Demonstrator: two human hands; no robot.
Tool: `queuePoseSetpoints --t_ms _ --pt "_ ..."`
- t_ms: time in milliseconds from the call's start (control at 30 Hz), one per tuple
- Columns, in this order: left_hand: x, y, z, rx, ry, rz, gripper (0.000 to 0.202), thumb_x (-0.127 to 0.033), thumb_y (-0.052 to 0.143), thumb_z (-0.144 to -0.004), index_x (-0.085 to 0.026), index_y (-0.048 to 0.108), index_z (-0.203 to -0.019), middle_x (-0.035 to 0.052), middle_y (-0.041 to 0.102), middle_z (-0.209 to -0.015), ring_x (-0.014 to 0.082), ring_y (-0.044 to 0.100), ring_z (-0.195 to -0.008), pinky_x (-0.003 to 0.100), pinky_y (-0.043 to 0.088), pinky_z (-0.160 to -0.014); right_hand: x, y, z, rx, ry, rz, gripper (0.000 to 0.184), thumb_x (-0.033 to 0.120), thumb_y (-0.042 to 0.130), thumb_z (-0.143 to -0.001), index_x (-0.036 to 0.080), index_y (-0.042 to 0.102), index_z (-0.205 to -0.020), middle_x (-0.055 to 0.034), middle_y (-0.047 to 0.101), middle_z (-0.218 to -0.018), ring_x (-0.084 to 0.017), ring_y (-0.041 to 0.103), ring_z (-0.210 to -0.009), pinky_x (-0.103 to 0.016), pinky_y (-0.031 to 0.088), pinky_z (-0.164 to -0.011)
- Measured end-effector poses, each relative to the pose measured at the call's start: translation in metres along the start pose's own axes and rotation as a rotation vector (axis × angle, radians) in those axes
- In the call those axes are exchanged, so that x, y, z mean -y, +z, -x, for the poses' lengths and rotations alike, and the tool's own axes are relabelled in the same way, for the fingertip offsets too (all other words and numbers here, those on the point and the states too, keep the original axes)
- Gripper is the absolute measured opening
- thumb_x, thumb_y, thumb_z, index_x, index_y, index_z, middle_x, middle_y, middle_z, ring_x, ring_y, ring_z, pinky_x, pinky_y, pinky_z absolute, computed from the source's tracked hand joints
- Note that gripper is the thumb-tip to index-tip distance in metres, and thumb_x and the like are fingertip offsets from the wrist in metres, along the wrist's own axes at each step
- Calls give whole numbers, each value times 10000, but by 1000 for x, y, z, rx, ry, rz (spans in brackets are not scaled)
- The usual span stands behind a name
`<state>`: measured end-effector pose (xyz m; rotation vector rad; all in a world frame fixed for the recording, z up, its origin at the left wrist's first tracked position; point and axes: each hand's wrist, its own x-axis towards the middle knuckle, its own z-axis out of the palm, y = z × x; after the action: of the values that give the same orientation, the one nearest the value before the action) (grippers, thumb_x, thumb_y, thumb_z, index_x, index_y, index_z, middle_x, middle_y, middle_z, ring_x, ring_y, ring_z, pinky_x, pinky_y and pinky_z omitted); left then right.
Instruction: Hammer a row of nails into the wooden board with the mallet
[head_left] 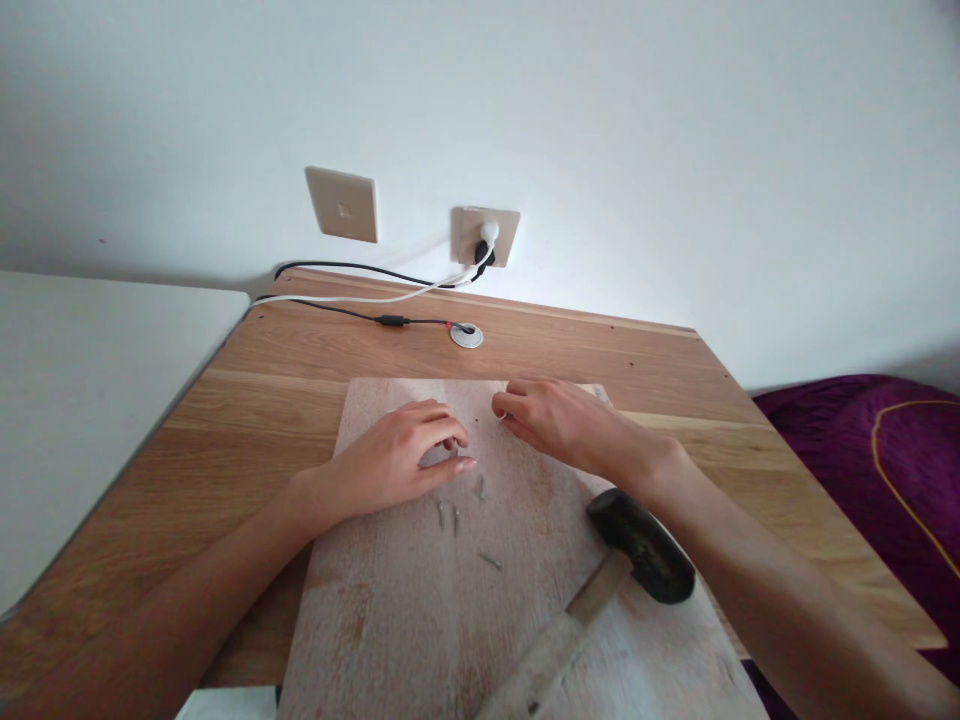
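A pale wooden board [405,620] lies on the desk under both hands. My left hand [409,445] rests over its far left part, fingers curved and the thumb apart from them. A small greyish bit shows in that gap, too unclear to name. My right hand [559,420] is over the far right part, fingers curled together and tips hidden from me. Several loose nails lie near my left thumb, among them one nail [457,520] and another nail [491,561] closer to me. A hammer [652,555] with a dark head and wooden handle lies on the board below my right forearm.
The wooden desk [285,420] meets a white wall with a socket [506,230] and a second wall plate [343,205]. Cables run along the desk's back to a round grommet [466,340]. Left is a white surface [90,400]; right, purple fabric [847,430].
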<state>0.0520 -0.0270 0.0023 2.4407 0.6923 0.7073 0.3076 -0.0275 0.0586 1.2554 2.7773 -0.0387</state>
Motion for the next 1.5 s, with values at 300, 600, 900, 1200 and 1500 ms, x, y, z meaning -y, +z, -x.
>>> queuePoseSetpoints --t_ms 300,600,900,1200,1500 --pt "4 0 0 -149 -24 -54 71 -178 613 -1027 -197 665 -982 30 694 -925 191 665 -886 326 522 -811 13 -14 5 -29 -2 -2 233 52 515 -1033 154 715 -971 -62 664 -906 -181 535 -765 -322 305 -664" --pt "6 5 1 -141 -26 -116 94 -185 600 -1027 -192 684 -986 56 715 -944 208 685 -893 354 552 -836 47 -12 35 3 -119 -106 215 23 558 -1019 189 678 -952 -49 667 -932 -218 589 -845 -345 429 -760" --pt "8 5 2 -122 1 -123 81 -165 597 -1036 -201 662 -1005 45 708 -959 205 668 -911 344 522 -829 3 -24 32 35 379 18 349 335 475 -1157 161 713 -972 -98 788 -967 -237 754 -858 -319 419 -697" --pt "6 4 1 -127 -8 -117 104 -157 593 -1023 -203 675 -979 43 711 -932 201 669 -882 340 526 -808 10 -8 13 165 379 129 445 313 452 -1148 133 776 -901 -141 820 -900 -283 785 -823 -322 409 -633" --pt "6 4 0 -119 5 -115 119 -154 573 -1041 -198 656 -967 41 701 -926 198 657 -883 332 509 -801 6 -8 11 173 332 141 352 245 498 -1113 124 781 -944 -144 825 -926 -290 791 -834 -325 429 -626"
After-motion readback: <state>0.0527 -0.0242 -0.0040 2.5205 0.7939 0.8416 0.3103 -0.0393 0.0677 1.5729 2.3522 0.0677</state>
